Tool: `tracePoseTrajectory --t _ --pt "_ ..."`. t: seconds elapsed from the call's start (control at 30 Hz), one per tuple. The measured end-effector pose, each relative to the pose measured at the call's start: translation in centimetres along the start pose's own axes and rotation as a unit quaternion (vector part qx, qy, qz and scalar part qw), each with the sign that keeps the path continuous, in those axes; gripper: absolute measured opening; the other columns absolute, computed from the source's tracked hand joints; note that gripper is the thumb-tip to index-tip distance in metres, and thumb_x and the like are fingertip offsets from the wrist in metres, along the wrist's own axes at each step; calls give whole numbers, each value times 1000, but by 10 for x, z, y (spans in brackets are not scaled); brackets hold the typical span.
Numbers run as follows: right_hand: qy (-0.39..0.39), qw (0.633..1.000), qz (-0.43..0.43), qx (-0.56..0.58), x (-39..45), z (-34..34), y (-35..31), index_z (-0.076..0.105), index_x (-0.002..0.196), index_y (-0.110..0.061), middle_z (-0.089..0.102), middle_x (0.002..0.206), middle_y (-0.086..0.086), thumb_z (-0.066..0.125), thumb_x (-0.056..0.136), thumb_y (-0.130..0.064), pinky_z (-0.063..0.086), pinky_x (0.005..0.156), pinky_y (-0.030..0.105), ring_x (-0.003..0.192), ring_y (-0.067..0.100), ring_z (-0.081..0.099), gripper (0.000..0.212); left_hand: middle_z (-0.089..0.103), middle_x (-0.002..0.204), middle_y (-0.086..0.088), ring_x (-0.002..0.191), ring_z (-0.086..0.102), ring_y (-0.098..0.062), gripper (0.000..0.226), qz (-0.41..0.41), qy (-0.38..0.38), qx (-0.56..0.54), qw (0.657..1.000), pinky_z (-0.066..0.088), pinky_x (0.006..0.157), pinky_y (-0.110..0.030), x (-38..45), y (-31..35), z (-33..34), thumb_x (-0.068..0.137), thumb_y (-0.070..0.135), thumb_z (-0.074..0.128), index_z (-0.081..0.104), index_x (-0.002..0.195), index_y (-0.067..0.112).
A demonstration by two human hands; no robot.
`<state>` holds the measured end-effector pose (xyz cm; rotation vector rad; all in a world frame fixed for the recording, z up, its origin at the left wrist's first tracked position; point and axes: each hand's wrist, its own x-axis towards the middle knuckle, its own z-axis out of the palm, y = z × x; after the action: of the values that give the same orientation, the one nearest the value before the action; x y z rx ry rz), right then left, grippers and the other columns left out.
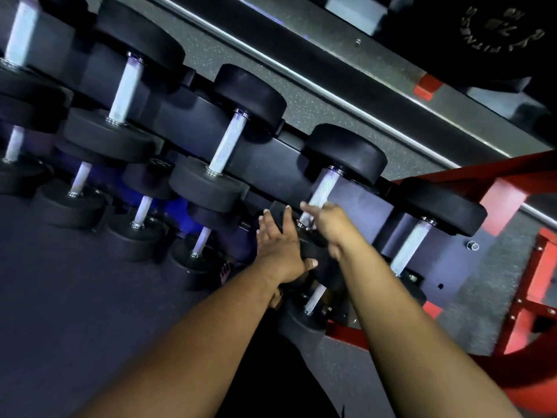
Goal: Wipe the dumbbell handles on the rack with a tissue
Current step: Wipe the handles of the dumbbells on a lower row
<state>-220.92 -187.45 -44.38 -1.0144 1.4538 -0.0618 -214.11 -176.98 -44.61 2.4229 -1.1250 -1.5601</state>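
Observation:
A black rack (271, 158) carries rows of black dumbbells with pale knurled handles. My right hand (331, 226) curls round the lower part of one upper-row dumbbell handle (327, 184), with the index finger stretched out along it. No tissue can be told apart from the pale metal under the fingers. My left hand (277, 245) grips the near head (313, 239) of the same dumbbell, fingers laid over its top and thumb hooked under its edge.
Neighbouring dumbbells sit close on both sides, one to the left (227, 143) and one to the right (411, 245), with smaller ones on a lower row (200, 239). A red machine frame (512, 188) stands at the right. A black weight plate (482, 34) is at top right.

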Motion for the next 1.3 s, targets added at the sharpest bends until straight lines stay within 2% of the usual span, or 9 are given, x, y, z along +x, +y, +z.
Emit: tracePoseTrajectory --t 0.13,0.23,0.37,0.57,0.73,0.87,1.0,1.17,1.3 --pt "46 990 -37 127 25 -1 -16 58 115 -18 68 106 7 75 70 -43 53 97 46 107 28 66 55 -36 156 -28 150 -25 -40 131 -4 1 -6 1000 -5 125 -47 -1 1 -1 82 55 76 -29 154 21" --pt "11 994 -25 106 -4 1 -3 57 120 -15 69 111 6 75 78 -37 55 83 32 101 19 66 51 -36 156 -27 150 -25 -39 132 -7 5 -10 1000 -5 125 -46 0 0 2 81 56 76 -28 154 22" --pt "-23 998 30 43 -8 9 7 57 89 -12 66 77 2 73 88 -23 49 52 22 63 12 65 19 -35 158 -24 151 -25 -37 133 -8 13 -17 1000 -7 125 -45 0 0 3 80 57 77 -27 155 24" --pt "93 960 -31 262 26 6 -42 58 102 -8 62 77 4 67 91 -10 52 57 23 62 14 63 15 -34 157 -28 150 -25 -40 133 1 13 -11 1000 -7 125 -46 -2 0 2 81 56 77 -27 155 20" --pt "1 982 -64 180 1 -1 -4 59 115 -13 60 96 5 68 86 -15 48 75 24 84 14 58 30 -36 156 -28 149 -27 -39 133 -6 10 0 1000 -9 124 -45 0 0 4 82 58 74 -31 153 19" --pt "50 970 -17 238 19 -2 -31 58 99 -12 60 74 2 66 91 -11 50 58 24 60 11 60 12 -37 155 -29 149 -28 -40 132 -1 6 -2 1000 -9 124 -46 -1 0 2 83 56 75 -31 153 19" --pt "23 964 -2 263 41 -9 -36 64 87 -8 62 71 3 68 89 -9 52 80 43 69 20 60 4 -37 155 -28 149 -28 -39 134 -4 4 -2 1000 -6 125 -47 -1 0 1 82 57 75 -32 153 21" --pt "40 974 -37 222 24 -10 -12 54 94 -17 59 73 -8 66 91 -11 45 68 19 67 4 57 14 -37 156 -27 150 -27 -38 134 -8 7 -2 1000 -5 126 -47 0 0 3 81 57 76 -31 153 21" --pt "3 975 24 219 31 -5 -31 59 104 -12 62 69 3 69 89 -20 51 73 35 70 22 59 19 -38 156 -26 150 -27 -38 133 -6 6 -11 1000 -5 125 -46 -3 1 0 82 55 77 -31 153 22"
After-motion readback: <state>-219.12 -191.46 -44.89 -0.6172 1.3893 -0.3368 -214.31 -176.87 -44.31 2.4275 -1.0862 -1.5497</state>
